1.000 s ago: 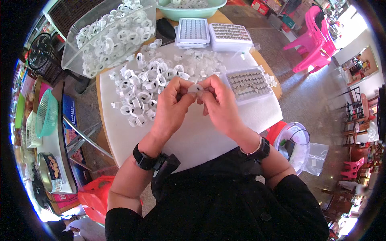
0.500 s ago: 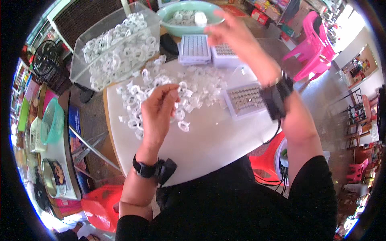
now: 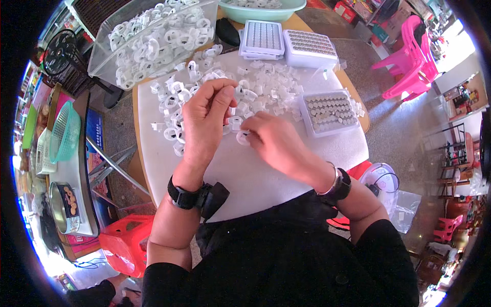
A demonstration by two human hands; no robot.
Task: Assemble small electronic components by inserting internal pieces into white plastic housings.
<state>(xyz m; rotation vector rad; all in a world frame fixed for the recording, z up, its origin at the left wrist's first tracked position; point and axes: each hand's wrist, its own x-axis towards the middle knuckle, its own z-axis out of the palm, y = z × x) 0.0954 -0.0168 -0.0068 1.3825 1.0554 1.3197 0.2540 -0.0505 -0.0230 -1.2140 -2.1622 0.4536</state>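
Observation:
Over the left part of the heap my left hand [image 3: 208,115] is raised with thumb and forefinger pinched together. What sits between those fingertips is hidden. My right hand [image 3: 279,145] reaches low over the tabletop, its curled fingers on a white plastic ring [image 3: 243,137] at the heap's near edge. Around both hands lie many loose white plastic rings [image 3: 173,102]. Farther right in the heap are small translucent plastic pieces [image 3: 276,84]. To the right stands a pale box [image 3: 331,130] with rows of small grey round parts [image 3: 327,107].
A clear bin [image 3: 153,53] full of white rings stands at the back left. Behind the heap are a stacked tray set [image 3: 262,38], a filled tray [image 3: 310,48] and a green basin [image 3: 263,13]. Red stools [image 3: 128,245] flank the white table [image 3: 230,194].
My right hand has come back from the green basin to the white ring at the heap's near edge. The left hand keeps its pinch. The whole view has shifted slightly.

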